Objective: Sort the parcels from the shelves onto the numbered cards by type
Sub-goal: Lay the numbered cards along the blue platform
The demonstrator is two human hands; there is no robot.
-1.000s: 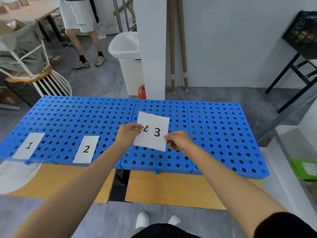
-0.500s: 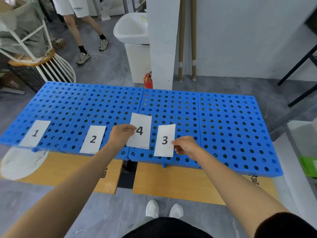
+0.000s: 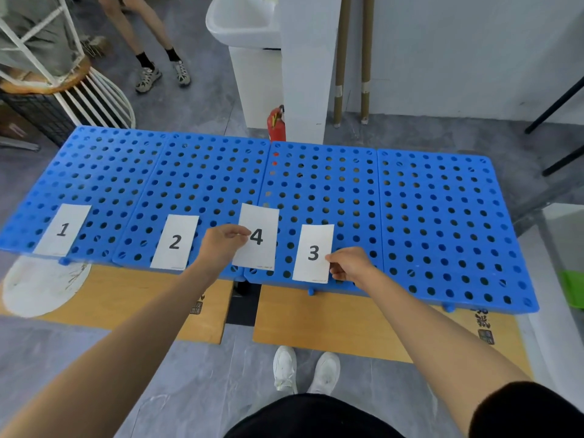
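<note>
Card 3 (image 3: 313,253) is pinched at its right edge by the right hand (image 3: 349,267), its long axis running near to far at the front edge of the blue perforated surface (image 3: 442,216). Card 4 (image 3: 258,240) is pinched by the left hand (image 3: 222,243), lifted and just left of card 3; the vacant spot lies right. Cards 1 (image 3: 62,229) and 2 (image 3: 174,241) lie flat to the left. Four cards are counted; no parcels or shelves are in view.

Bright, even indoor light; soft faint shadows; sharp centre; wide-angle bowing at edges; no strong glare.
</note>
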